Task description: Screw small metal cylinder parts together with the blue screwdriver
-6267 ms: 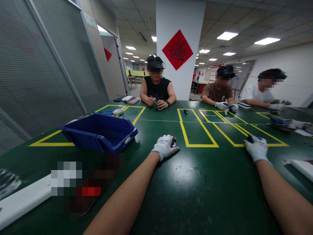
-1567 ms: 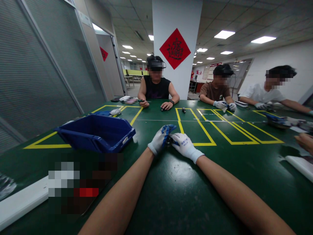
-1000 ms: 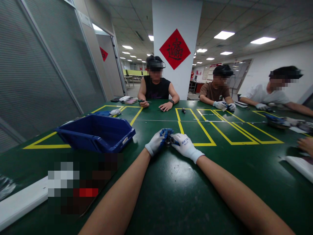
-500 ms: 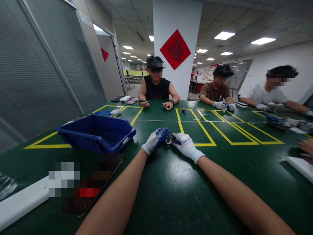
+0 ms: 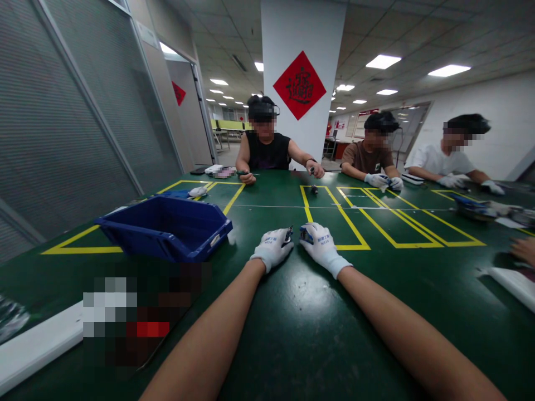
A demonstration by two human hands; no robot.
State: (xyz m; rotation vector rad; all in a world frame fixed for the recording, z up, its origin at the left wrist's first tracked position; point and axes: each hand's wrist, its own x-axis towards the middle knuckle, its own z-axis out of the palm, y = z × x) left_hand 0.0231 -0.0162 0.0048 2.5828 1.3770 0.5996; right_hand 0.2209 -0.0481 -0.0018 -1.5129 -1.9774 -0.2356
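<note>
Both of my hands wear white gloves with blue palms and are close together over the green table [image 5: 317, 328]. My left hand [image 5: 271, 249] is closed around a small dark and silver metal part [image 5: 289, 233], whose tip shows beyond the fingers; most of it is hidden. Just to the right, my right hand [image 5: 321, 248] has its fingers curled in a pinch, facing the left hand across a narrow gap. Whatever sits in the right fingers is dark and too covered to name.
A blue plastic bin [image 5: 167, 228] stands to the left. Yellow tape [image 5: 351, 247] marks rectangles on the table. A small dark metal piece [image 5: 314, 190] lies farther off. A white bar [image 5: 42, 345] lies at the near left. Several co-workers sit opposite, one [image 5: 267, 147] reaching an arm out.
My left hand has rolled over, its back now up, and the metal part that stood upright is tilted in its grip. My right hand moved slightly right. The person opposite stretched out an arm.
</note>
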